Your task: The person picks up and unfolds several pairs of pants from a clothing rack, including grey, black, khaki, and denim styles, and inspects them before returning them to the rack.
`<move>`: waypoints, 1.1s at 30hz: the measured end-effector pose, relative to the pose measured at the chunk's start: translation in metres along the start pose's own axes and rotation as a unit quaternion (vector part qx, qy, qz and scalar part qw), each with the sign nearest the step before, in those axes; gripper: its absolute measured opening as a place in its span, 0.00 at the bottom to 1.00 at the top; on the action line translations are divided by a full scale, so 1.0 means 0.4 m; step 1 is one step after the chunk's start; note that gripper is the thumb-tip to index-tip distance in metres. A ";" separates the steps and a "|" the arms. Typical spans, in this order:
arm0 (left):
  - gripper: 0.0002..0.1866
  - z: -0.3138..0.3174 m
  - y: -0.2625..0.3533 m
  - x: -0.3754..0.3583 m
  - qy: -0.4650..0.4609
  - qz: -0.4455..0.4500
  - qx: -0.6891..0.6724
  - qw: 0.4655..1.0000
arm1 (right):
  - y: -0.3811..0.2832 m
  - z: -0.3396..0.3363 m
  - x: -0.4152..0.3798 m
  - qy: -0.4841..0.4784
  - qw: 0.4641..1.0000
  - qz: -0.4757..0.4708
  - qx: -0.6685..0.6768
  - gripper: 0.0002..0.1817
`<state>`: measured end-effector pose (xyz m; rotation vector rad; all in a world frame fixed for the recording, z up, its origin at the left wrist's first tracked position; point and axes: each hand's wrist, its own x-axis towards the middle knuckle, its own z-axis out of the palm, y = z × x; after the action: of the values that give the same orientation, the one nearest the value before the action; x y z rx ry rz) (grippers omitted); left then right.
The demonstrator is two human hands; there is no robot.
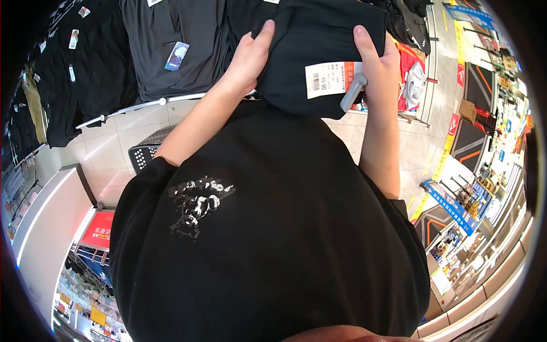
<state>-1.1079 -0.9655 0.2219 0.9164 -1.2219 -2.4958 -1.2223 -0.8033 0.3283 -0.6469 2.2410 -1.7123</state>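
Note:
Both my hands hold a folded black garment (pixel 310 43) at the top centre. My left hand (pixel 252 56) grips its left edge, thumb on top and the other fingers mostly hidden beneath. At the right edge my right hand (pixel 377 60) is closed on it in the same way, thumb uppermost. A white and orange price tag (pixel 327 78) lies on the cloth beside my right hand. Next to the tag is a grey security tag (pixel 354 94), close to my right wrist.
Dark trousers (pixel 174 51) with hang tags lie on a rack with a white rail (pixel 137 106) at the upper left. A black basket (pixel 142 154) stands below. Red and white clothes (pixel 411 77) are at the right. A white partition (pixel 48 211) stands at the lower left.

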 end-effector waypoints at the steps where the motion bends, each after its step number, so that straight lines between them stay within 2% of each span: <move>1: 0.26 0.006 0.004 -0.003 0.026 0.009 -0.011 1.000 | 0.007 -0.012 0.003 -0.003 1.000 0.002 -0.004 0.21; 4: 0.27 -0.007 0.033 -0.013 0.007 0.051 -0.006 0.999 | 0.027 -0.037 0.013 0.006 1.000 -0.016 -0.002 0.21; 6: 0.26 0.006 0.036 -0.019 0.033 0.078 -0.017 0.996 | 0.037 -0.043 0.017 0.014 0.999 -0.030 -0.013 0.21; 8: 0.27 -0.012 0.032 -0.012 0.050 0.091 0.016 0.994 | 0.045 -0.065 0.020 0.044 0.978 -0.099 -0.176 0.21; 10: 0.27 0.004 0.045 -0.027 0.021 0.218 0.111 0.969 | 0.002 -0.081 0.022 0.043 0.935 -0.207 -0.284 0.21; 11: 0.27 0.011 0.051 -0.040 0.008 0.281 0.157 0.947 | -0.036 -0.081 0.006 0.057 0.934 -0.223 -0.273 0.21; 12: 0.26 0.001 0.044 -0.051 -0.005 0.208 0.145 0.967 | -0.034 -0.096 0.007 0.064 0.926 -0.283 -0.242 0.21; 14: 0.22 -0.026 -0.023 -0.026 0.090 0.314 0.296 0.898 | -0.056 -0.131 -0.037 0.073 0.934 -0.272 -0.220 0.24; 15: 0.20 -0.026 0.003 -0.046 0.017 0.247 0.290 0.924 | -0.073 -0.159 -0.051 0.063 0.910 -0.314 -0.262 0.24; 18: 0.40 -0.001 0.048 -0.055 -0.010 0.530 0.305 0.791 | -0.183 -0.193 -0.081 -0.076 0.872 -0.381 -0.296 0.17; 19: 0.56 -0.007 0.051 -0.047 -0.043 0.577 0.291 0.762 | -0.226 -0.179 -0.068 -0.130 0.856 -0.410 -0.285 0.15; 20: 0.59 0.015 0.072 -0.051 -0.126 0.588 0.241 0.762 | -0.270 -0.165 -0.055 -0.185 0.838 -0.435 -0.272 0.12; 22: 0.63 0.087 0.160 -0.081 -0.291 0.591 0.136 0.740 | -0.317 -0.171 -0.039 -0.257 0.817 -0.410 -0.315 0.15; 24: 0.65 0.118 0.233 -0.147 -0.371 0.503 0.189 0.757 | -0.362 -0.145 -0.022 -0.301 0.812 -0.355 -0.352 0.17; 25: 0.57 0.144 0.267 -0.177 -0.346 0.503 0.237 0.755 | -0.379 -0.130 -0.015 -0.322 0.808 -0.326 -0.370 0.18; 26: 0.43 0.161 0.277 -0.200 -0.287 0.460 0.266 0.797 | -0.389 -0.122 -0.007 -0.329 0.805 -0.305 -0.388 0.18; 28: 0.27 0.173 0.276 -0.171 -0.220 0.465 0.282 0.810 | -0.367 -0.107 0.001 -0.268 0.807 -0.321 -0.417 0.19; 29: 0.19 0.159 0.258 -0.173 -0.210 0.387 0.260 0.860 | -0.380 -0.111 0.003 -0.301 0.848 -0.198 -0.389 0.29; 30: 0.15 0.155 0.231 -0.162 -0.174 0.445 0.199 0.856 | -0.362 -0.122 0.015 -0.317 0.884 -0.181 -0.293 0.30; 32: 0.12 0.129 0.207 -0.158 -0.144 0.396 0.093 0.902 | -0.287 -0.170 0.048 -0.338 0.927 -0.139 -0.088 0.32; 33: 0.15 0.121 0.207 -0.148 -0.106 0.442 0.108 0.884 | -0.267 -0.192 0.048 -0.354 0.932 -0.081 0.016 0.42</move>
<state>-1.0975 -0.9610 0.3342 0.0338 -1.5417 -1.7530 -1.2529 -0.7703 0.4532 -1.2346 1.6757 -1.2755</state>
